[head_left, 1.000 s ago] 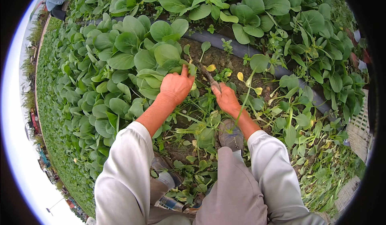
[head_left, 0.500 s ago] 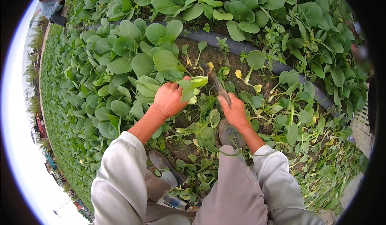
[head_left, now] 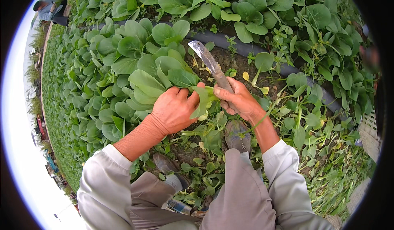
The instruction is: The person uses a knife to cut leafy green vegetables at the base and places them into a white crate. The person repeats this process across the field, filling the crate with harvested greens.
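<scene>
My left hand [head_left: 175, 109] is closed around a head of bok choy [head_left: 147, 86], its broad green leaves spread to the left and its pale stems pointing right. In my right hand [head_left: 241, 100] is a knife [head_left: 207, 59] with a worn, curved blade and a wooden handle; the blade points up and to the left, away from the stems. The fingers of my right hand meet the stem end of the bok choy. Whether they pinch a stem there is hidden.
Dense rows of bok choy [head_left: 102, 61] grow to the left and beyond. A dark hose [head_left: 283, 67] crosses the soil. Cut leaves [head_left: 305, 127] litter the ground at right. Plastic crates [head_left: 368, 135] stand at the right edge. Another person [head_left: 51, 10] is far left.
The knife blade has swung up and left, off the stem end. My right hand has come to the bok choy's stems. My left hand has turned slightly with the bok choy.
</scene>
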